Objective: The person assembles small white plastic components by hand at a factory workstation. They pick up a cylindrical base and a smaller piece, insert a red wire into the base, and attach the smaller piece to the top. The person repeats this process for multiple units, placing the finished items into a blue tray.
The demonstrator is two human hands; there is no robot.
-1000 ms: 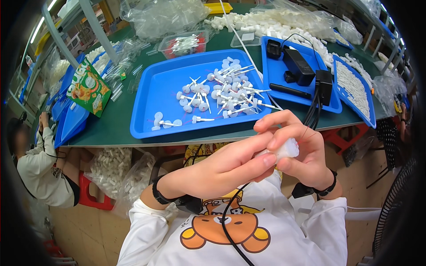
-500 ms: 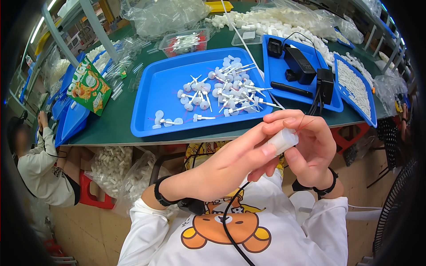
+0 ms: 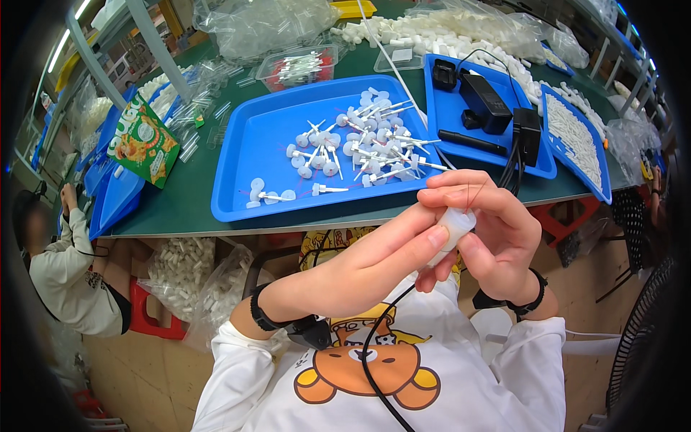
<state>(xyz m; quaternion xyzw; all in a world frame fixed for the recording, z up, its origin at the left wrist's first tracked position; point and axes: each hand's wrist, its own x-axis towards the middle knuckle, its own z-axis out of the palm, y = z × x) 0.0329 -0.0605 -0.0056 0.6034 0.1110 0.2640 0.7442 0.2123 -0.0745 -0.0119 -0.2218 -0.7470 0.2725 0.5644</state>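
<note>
My left hand [image 3: 381, 263] is closed round a white plastic tube [image 3: 458, 222], its thumb pressed along the side. Against the tube's upper end rest the fingers of my right hand [image 3: 500, 234], curled around it from the right. A thin reddish thread or wire [image 3: 472, 196] sticks up from the tube's end between the right fingers; where it ends I cannot make out. Beyond my hands lies a large blue tray [image 3: 248, 137] holding many small white parts [image 3: 374, 140] with pale round discs, slim white stems and fine red threads.
Right of it, another blue tray [image 3: 450, 108] carries black adapters [image 3: 486, 104] and cables. A third tray [image 3: 576, 140] holds white sticks. Behind are a clear box [image 3: 266, 72] and piled white tubes [image 3: 446, 43]. A green snack bag [image 3: 147, 140] stands left, near a seated person [image 3: 72, 273].
The tube has tilted more upright, its open end turning up and slightly left. My right fingers have shifted a little left with it, and the left thumb has moved up slightly.
</note>
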